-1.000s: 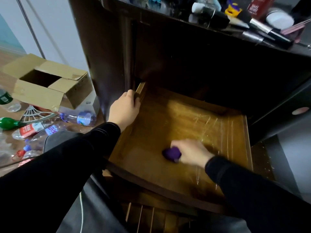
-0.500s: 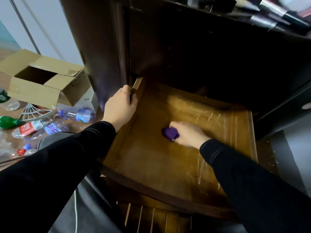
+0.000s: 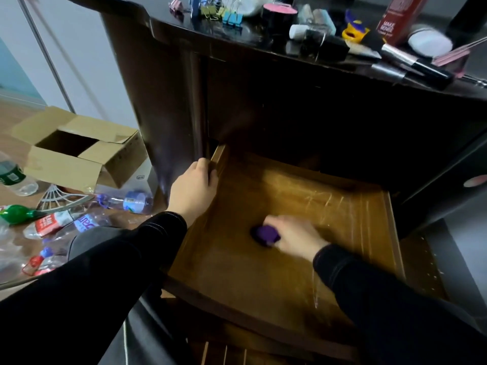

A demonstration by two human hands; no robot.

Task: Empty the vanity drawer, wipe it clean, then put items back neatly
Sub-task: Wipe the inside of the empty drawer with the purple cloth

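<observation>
Head view: the right hand, gripping the cloth, has slid back toward the front of the drawer, the left hand clasping its side; wiping continues.

Living space at home, likely a bedroom corner. Dark vanity is carrying makeup brushes and binder clips; cardboard box and plastic bottles are lying on wood floor.

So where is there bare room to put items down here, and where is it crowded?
The drawer bottom is bare except under the right hand and its purple cloth: free patches lie along the front edge, the back wall and the right side. The left hand grips the left wall. The vanity top is crowded.
</observation>
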